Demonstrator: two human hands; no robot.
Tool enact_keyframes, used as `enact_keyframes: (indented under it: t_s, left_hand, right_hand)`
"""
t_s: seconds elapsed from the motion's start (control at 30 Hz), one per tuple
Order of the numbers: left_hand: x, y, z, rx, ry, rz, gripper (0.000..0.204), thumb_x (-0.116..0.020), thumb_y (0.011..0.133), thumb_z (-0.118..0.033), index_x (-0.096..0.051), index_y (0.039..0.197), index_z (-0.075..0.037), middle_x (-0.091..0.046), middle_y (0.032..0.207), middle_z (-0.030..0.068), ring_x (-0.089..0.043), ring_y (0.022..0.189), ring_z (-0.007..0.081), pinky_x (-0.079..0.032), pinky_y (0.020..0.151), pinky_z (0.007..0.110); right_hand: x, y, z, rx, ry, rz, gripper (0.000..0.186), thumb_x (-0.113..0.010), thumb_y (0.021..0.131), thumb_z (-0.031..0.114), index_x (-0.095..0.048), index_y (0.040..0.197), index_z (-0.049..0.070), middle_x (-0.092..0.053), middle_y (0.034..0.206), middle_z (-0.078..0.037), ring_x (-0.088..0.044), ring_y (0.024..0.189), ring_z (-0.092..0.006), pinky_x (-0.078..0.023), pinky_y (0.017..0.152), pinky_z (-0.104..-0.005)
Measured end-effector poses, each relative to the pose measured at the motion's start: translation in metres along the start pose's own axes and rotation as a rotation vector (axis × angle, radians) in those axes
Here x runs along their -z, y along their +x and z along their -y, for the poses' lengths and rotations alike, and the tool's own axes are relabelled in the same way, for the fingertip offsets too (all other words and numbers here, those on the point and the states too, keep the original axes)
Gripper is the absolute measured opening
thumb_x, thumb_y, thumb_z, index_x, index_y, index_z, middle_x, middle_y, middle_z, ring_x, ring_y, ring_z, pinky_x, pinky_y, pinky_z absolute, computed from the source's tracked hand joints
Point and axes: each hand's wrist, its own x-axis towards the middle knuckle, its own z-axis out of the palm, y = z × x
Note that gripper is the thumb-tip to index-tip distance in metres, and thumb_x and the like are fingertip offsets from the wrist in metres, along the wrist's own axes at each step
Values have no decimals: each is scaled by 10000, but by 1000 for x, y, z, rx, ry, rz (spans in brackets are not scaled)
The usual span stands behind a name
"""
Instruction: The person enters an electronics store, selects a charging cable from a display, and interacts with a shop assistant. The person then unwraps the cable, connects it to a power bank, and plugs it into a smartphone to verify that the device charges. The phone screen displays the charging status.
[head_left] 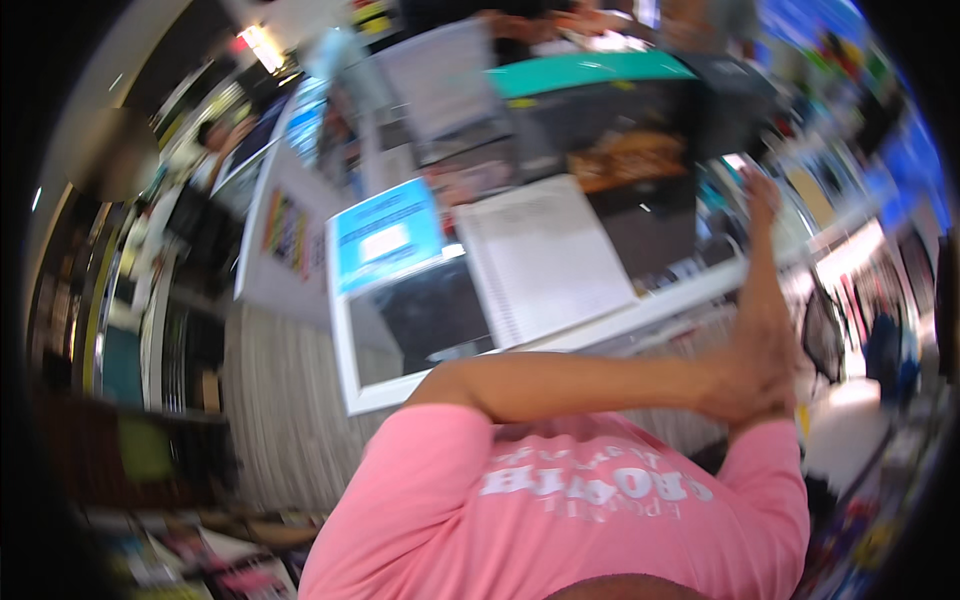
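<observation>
Centrally, a white notebook (pixel 545 258) lies flat on a glass-topped counter (pixel 342 345), apart from both hands.
Its spiral edge faces left, beside a bright blue sheet (pixel 385 232), and one corner reaches the counter's white front rim. The left hand (pixel 742 390) crosses the body and rests against the right arm; blur hides whether its fingers grip. The right hand (pixel 761 192) stretches forward at the counter's right end, too blurred to tell open from closed. Behind the notebook are a pale tilted panel (pixel 437 85) and a green band (pixel 590 70). Grey streaked floor (pixel 275 400) shows at left, below a white cabinet (pixel 285 220); farther back are another person (pixel 215 140) and a bright lamp (pixel 262 48).
</observation>
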Motion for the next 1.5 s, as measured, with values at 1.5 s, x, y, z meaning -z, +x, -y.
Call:
enact_keyframes:
  t_s: [1.5]
  left_hand:
    - [244,-600,170,1244,207,-990,402,-421,1080,-317,-555,1333,-36,-295,1685,64,-489,1422,264,-407,1128,364]
  right_hand:
    - [-145,-216,196,-271,-132,-129,626,-435,1056,609,-667,1181,41,-665,749,-12,-533,589,-48,-398,569,-188]
